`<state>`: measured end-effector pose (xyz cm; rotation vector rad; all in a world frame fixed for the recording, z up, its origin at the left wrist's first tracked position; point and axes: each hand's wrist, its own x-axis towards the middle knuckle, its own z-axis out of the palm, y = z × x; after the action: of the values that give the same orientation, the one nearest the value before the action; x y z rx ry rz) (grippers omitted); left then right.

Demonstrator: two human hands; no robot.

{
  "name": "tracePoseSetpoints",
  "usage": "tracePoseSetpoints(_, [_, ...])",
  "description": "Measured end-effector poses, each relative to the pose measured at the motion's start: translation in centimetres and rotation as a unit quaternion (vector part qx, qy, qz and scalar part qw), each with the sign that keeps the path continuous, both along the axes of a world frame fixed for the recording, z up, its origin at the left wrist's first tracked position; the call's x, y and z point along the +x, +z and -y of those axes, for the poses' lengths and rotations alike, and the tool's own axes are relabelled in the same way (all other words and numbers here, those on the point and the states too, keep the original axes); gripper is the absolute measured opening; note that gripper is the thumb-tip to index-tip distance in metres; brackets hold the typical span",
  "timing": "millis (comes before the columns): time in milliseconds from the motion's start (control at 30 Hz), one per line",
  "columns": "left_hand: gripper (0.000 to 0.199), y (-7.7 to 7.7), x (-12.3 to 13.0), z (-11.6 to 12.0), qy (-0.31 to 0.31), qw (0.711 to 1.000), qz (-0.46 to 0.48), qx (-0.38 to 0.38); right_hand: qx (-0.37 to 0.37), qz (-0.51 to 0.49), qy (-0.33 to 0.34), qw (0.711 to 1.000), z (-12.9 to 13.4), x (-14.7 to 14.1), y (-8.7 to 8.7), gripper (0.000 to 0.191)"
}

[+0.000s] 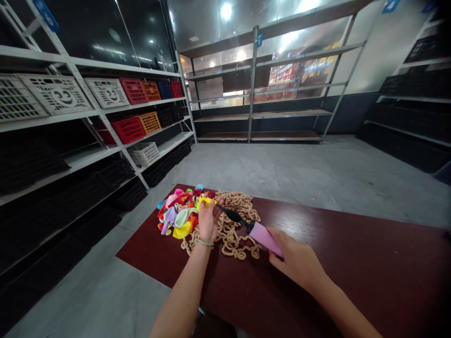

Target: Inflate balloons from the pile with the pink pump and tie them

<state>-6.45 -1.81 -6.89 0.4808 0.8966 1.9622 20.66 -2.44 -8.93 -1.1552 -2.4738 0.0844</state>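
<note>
My left hand [207, 220] pinches a yellow balloon [205, 201] by its neck, at the black nozzle tip of a pink hand pump [261, 235]. My right hand [296, 260] grips the pump's pink body near its rear end. The pump lies low over a dark red table [369, 272]. A pile of uninflated balloons [178, 213] in several colours lies left of my left hand. A tangle of beige rope [236, 225] lies under and behind the pump. A green band circles my left wrist.
Metal shelving [105, 112] with white, red, orange and blue crates runs along the left. Bare shelves [257, 112] stand at the back, dark racks [405, 117] on the right. Grey floor [299, 169] lies beyond the table's far edge.
</note>
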Motion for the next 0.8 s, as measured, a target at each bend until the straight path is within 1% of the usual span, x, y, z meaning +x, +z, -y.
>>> tracePoseSetpoints(133, [0.055, -0.2, 0.3, 0.0, -0.005, 1.0, -0.021, 0.001, 0.002, -0.007, -0.008, 1.0, 0.0, -0.2, -0.2, 0.056])
tracePoseSetpoints(267, [0.056, -0.6, 1.2, -0.1, -0.01, 0.999, -0.049, -0.013, 0.006, -0.022, -0.015, 1.0, 0.3, -0.6, -0.2, 0.057])
tracePoseSetpoints(333, [0.054, -0.6, 1.9, -0.3, -0.012, 0.999, -0.043, -0.01, 0.008, -0.023, -0.015, 1.0, 0.4, -1.0, -0.2, 0.058])
tracePoseSetpoints(400, [0.049, -0.4, 2.6, -0.5, -0.016, 1.0, -0.017, 0.0, 0.01, -0.023, -0.013, 1.0, 0.5, -1.3, -0.3, 0.057])
tracePoseSetpoints(467, [0.039, 0.4, 3.4, -0.6, -0.02, 0.999, 0.025, 0.007, 0.013, -0.027, -0.011, 0.999, 0.7, -1.6, -0.5, 0.055])
tracePoseSetpoints(533, [0.031, 1.5, 4.5, -0.6, -0.014, 0.998, 0.065, 0.011, 0.019, -0.041, -0.007, 0.999, 0.9, -1.8, -0.7, 0.051])
tracePoseSetpoints(600, [0.032, 2.8, 5.7, -0.3, 0.0, 0.996, 0.081, 0.023, 0.023, -0.067, -0.012, 0.997, 1.1, -2.0, -0.8, 0.048])
tracePoseSetpoints(700, [0.035, 4.4, 7.9, 0.2, 0.019, 0.997, 0.053, 0.054, 0.021, -0.104, -0.033, 0.994, 1.3, -2.0, -0.7, 0.046])
tracePoseSetpoints(800, [0.036, 5.3, 9.3, 0.0, 0.037, 0.997, 0.013, 0.072, 0.008, -0.117, -0.036, 0.992, 1.3, -1.6, -0.5, 0.045])
